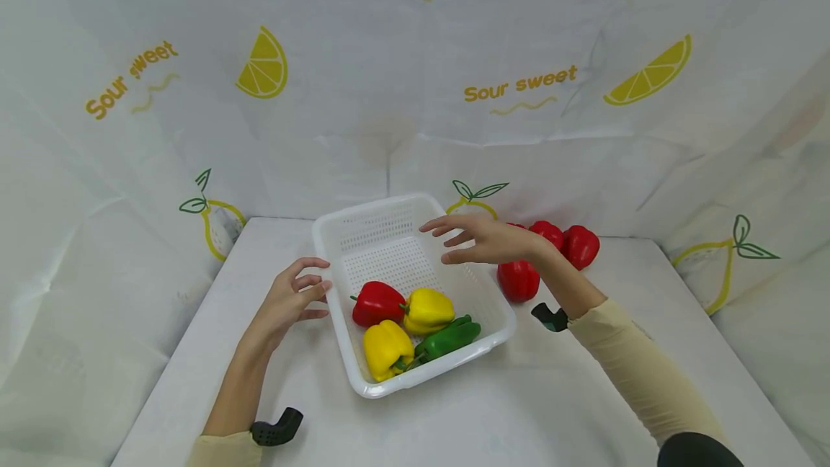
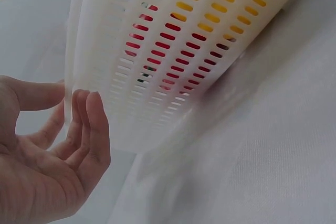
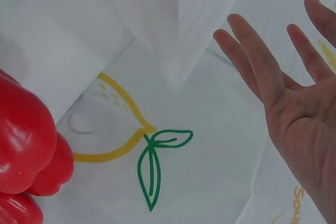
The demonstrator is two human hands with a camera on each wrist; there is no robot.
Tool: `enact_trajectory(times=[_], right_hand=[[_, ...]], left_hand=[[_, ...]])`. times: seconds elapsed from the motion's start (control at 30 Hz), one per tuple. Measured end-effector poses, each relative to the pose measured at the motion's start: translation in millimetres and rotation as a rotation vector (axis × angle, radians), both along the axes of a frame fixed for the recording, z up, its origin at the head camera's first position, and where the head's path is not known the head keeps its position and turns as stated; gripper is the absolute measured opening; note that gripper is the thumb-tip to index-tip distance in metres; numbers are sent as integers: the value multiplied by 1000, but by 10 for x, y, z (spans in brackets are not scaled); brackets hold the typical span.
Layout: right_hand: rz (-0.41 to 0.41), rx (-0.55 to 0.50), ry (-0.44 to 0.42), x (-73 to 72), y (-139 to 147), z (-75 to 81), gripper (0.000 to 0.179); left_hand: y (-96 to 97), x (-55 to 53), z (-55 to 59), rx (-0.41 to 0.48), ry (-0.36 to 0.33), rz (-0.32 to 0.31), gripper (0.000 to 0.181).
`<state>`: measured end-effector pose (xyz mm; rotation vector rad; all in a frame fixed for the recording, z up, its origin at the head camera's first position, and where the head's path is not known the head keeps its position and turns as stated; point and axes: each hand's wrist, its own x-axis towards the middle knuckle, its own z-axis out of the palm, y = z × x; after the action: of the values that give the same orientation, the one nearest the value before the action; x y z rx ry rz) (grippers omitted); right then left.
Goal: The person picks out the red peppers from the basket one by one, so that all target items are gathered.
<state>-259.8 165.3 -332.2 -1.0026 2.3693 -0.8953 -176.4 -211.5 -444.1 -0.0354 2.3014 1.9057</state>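
A white perforated plastic basket (image 1: 415, 379) stands turned at an angle on the table. Inside it lie a red bell pepper (image 1: 378, 304), a yellow bell pepper (image 1: 429, 310), a second yellow bell pepper (image 1: 386, 349) and a long green pepper (image 1: 449, 339). At the basket's left rim, my left hand (image 1: 295, 300) pinches the edge; in the left wrist view the thumb (image 2: 44, 95) and fingers lie on either side of it. Over the basket's right rim hovers my right hand (image 1: 486, 238), fingers spread and holding nothing.
Several red bell peppers (image 1: 519, 281) sit on the white table (image 1: 551, 395) right of the basket, partly hidden behind my right hand and forearm. A white cloth (image 1: 363, 107) with lemon prints hangs behind the table and along both sides.
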Motion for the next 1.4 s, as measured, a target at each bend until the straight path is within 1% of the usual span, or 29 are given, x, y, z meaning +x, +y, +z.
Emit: enact_trajectory(times=[0.07,0.17,0.27,0.53,0.73,0.87,1.03,1.23,1.4], right_hand=[[25,40,9,-3,-115,-1,63],[60,88,-5,-20,-275,-11,63],[81,112,-32,-41,-392,-26,63],[190,103,-88,-108,-681,-140,65],[258,101,-146,-123,-882,-277,68],[274,123,-167,-127,-981,-349,68],[287,154,-190,-144,-1075,-403,72],[312,158,-287,-205,-1168,-460,77],[328,187,-361,-254,-1219,-495,80]], left_hand=[[-1,1,-1,0,0,-1,50],[-2,-4,-6,1,-3,-5,50],[1,-18,-10,2,-9,-14,51],[18,-43,-18,-3,-24,-15,52],[-5,-21,-15,-8,-29,-4,53],[-22,-8,-11,-5,-26,-5,54],[-20,-10,-8,-9,-22,-8,54],[-21,-10,-1,0,-28,-13,53],[-19,-4,7,3,-24,-19,54]])
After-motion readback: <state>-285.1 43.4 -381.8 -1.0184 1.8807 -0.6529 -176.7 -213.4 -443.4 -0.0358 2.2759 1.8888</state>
